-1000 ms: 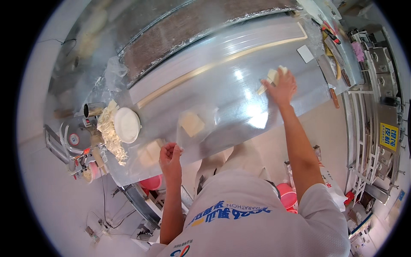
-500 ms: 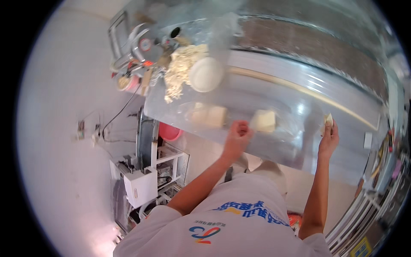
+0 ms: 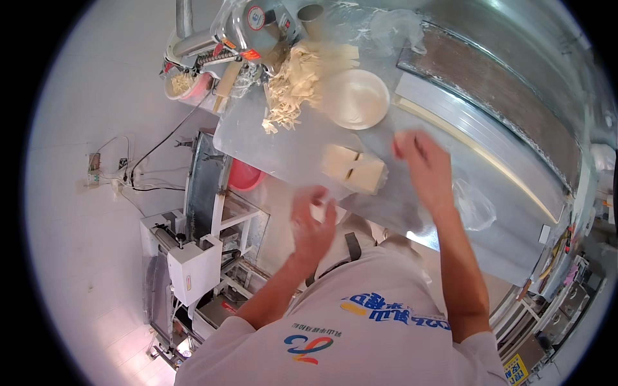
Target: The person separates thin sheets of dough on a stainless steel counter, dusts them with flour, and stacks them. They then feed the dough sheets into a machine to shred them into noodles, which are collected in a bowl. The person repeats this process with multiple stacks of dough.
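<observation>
Pale square stacks of what look like dough wrappers (image 3: 364,175) lie side by side on the table, with clear plastic around them. To the near left of the stacks, my left hand (image 3: 313,225) hovers past the table's front edge, blurred, its fingers curved and apart with nothing seen in them. My right hand (image 3: 425,164) hangs over the table just right of the stacks, fingers curled and smeared by motion. Whether it holds anything cannot be made out. A crumpled clear plastic bag (image 3: 475,204) lies right of my right forearm.
Beyond the stacks stand a round white bowl (image 3: 355,100) and a heap of pale dough strips (image 3: 296,83). A metal machine (image 3: 254,32) is at the far left, near a tub of scraps (image 3: 181,83). A long wooden strip (image 3: 476,148) crosses the metal table (image 3: 251,141); a pink basin (image 3: 244,175) sits below.
My right hand has come left from the table's right side, where it held a small pale piece. The left hand has drawn back toward me. The stacks, apart before, now sit together.
</observation>
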A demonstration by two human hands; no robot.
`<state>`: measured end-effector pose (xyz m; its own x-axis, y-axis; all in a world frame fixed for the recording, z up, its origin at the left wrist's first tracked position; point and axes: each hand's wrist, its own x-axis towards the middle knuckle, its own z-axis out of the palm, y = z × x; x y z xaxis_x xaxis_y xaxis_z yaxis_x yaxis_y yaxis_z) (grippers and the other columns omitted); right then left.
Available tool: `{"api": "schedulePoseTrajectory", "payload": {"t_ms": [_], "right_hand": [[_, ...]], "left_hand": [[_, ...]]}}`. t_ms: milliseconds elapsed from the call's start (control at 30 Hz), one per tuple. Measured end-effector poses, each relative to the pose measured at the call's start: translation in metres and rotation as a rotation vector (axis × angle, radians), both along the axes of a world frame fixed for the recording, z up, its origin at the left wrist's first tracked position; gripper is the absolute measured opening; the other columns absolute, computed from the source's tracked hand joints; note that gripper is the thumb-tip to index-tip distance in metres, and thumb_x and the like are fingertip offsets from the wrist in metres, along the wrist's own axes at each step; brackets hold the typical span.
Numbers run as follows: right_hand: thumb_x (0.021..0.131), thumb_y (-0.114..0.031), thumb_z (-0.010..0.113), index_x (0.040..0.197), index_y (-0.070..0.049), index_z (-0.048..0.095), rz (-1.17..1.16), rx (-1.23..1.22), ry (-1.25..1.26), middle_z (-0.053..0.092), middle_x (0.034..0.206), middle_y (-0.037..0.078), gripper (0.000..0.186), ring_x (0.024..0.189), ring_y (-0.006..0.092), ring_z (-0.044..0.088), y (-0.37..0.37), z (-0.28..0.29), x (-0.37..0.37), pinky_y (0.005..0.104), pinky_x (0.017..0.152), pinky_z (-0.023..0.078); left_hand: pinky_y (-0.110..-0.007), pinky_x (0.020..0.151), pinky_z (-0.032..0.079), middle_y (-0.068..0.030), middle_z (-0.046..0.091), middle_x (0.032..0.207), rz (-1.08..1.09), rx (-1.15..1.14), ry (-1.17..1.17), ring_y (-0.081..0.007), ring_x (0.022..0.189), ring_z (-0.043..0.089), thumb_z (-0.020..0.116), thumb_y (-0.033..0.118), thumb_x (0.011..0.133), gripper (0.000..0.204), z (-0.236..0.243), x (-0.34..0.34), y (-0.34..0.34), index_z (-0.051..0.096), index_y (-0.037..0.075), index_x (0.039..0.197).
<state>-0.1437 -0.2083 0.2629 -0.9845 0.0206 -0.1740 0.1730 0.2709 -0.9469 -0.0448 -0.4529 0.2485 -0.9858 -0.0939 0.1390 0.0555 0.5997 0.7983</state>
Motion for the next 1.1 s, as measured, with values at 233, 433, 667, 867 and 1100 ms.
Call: {"api": "schedulePoseTrajectory", "payload": {"t_ms": [233, 433, 667, 867, 1100], "right_hand": [[0.096, -0.022, 0.076, 0.112, -0.005, 0.072, 0.124, 0.414, 0.339, 0.072, 0.099, 0.009, 0.023, 0.093, 0.0243, 0.068, -0.110, -0.074, 0.051, 0.0339, 0.092, 0.053], [0.107, -0.020, 0.064, 0.122, -0.002, 0.067, 0.051, -0.341, -0.334, 0.071, 0.103, 0.005, 0.024, 0.101, 0.0141, 0.064, -0.109, -0.038, 0.047, 0.0314, 0.098, 0.048], [0.111, -0.021, 0.056, 0.121, 0.003, 0.064, 0.155, -0.260, -0.146, 0.075, 0.102, 0.012, 0.027, 0.099, 0.0203, 0.073, -0.142, 0.012, 0.035, 0.0340, 0.092, 0.054], [0.111, -0.024, 0.054, 0.118, 0.000, 0.065, 0.253, -0.280, -0.018, 0.076, 0.101, 0.015, 0.028, 0.099, 0.0252, 0.074, -0.203, 0.023, -0.021, 0.0362, 0.091, 0.054], [0.111, -0.021, 0.050, 0.116, 0.001, 0.066, 0.336, -0.237, 0.001, 0.075, 0.100, 0.014, 0.027, 0.097, 0.0256, 0.071, -0.326, 0.020, -0.108, 0.0381, 0.089, 0.054]], "left_hand": [[-0.033, 0.078, 0.051, -0.0085, 0.070, 0.091, -0.137, 0.037, -0.246, -0.0215, 0.083, 0.065, 0.075, 0.016, 0.093, 0.020, -0.044, -0.090, -0.045, 0.069, -0.001, 0.102], [-0.031, 0.068, 0.045, -0.0026, 0.063, 0.073, -0.185, 0.634, -0.525, -0.0143, 0.069, 0.060, 0.065, 0.018, 0.097, 0.017, -0.042, -0.096, -0.062, 0.067, 0.003, 0.089], [-0.028, 0.074, 0.046, -0.0032, 0.062, 0.075, -0.090, 0.648, -0.359, -0.0129, 0.074, 0.060, 0.066, 0.014, 0.096, 0.018, -0.014, -0.100, -0.111, 0.066, 0.002, 0.083], [-0.027, 0.080, 0.049, -0.0041, 0.066, 0.078, 0.068, 0.568, -0.267, -0.0133, 0.077, 0.064, 0.066, 0.014, 0.097, 0.017, 0.006, -0.130, -0.198, 0.070, 0.001, 0.088], [-0.025, 0.078, 0.049, -0.0024, 0.070, 0.083, 0.170, 0.362, -0.197, -0.0110, 0.081, 0.067, 0.071, 0.015, 0.098, 0.015, 0.010, -0.188, -0.302, 0.073, 0.000, 0.097]]}}
